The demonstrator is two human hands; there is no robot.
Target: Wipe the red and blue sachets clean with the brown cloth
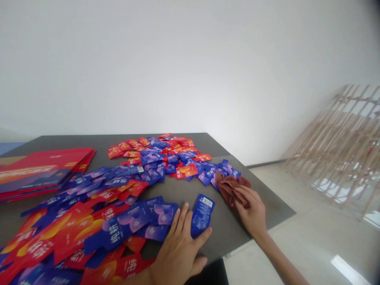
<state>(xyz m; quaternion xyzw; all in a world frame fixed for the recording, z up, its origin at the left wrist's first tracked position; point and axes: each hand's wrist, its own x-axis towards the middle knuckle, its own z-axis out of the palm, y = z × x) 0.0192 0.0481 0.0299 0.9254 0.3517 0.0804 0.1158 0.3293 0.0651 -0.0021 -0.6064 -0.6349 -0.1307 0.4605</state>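
Observation:
My left hand [180, 246] lies with its fingers spread at the table's near edge. Its fingers touch a small blue packet [203, 213] with a white barcode label, and they also reach the flat blue cards [163, 213] on the left. A crumpled brown cloth [233, 190] is gripped in my right hand [252, 209], low on the tabletop. The cloth meets several blue packets [211, 171] at the right end of the pile.
A heap of red and blue packets [172, 150] covers the middle of the dark grey table [237, 229]. Flat red and blue cards [74, 225] spread over its left front. Folded red boxes [47, 166] are stacked at left. Wooden slatted racks [344, 146] stand at right, beyond the floor.

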